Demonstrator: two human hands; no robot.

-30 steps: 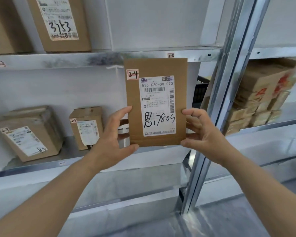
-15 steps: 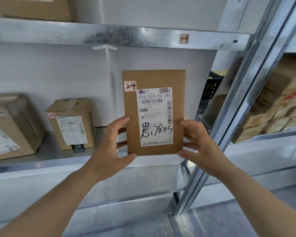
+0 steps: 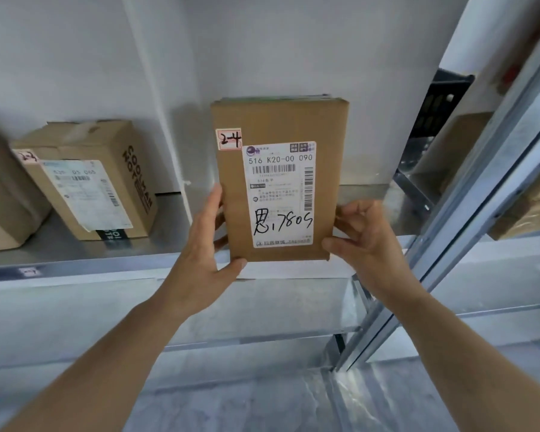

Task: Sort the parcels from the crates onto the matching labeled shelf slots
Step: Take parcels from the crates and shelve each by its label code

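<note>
Metal shelf (image 3: 75, 260), front edge running across view. Flat brown parcel (image 3: 279, 182) upright over the shelf's front edge near its right end, label facing out, tag "2-4" at upper left. Both forearms reach up. Left hand (image 3: 205, 244) grasps parcel's lower left edge, thumb under the corner. Right hand (image 3: 363, 241) pinches lower right corner, fingers curled. Smaller box (image 3: 88, 179) stands further left on the shelf.

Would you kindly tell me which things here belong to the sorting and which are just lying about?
In use:
flat parcel marked 2-4
left hand
right hand
shelf

Lying about:
COOLMAN box
black crate
</note>
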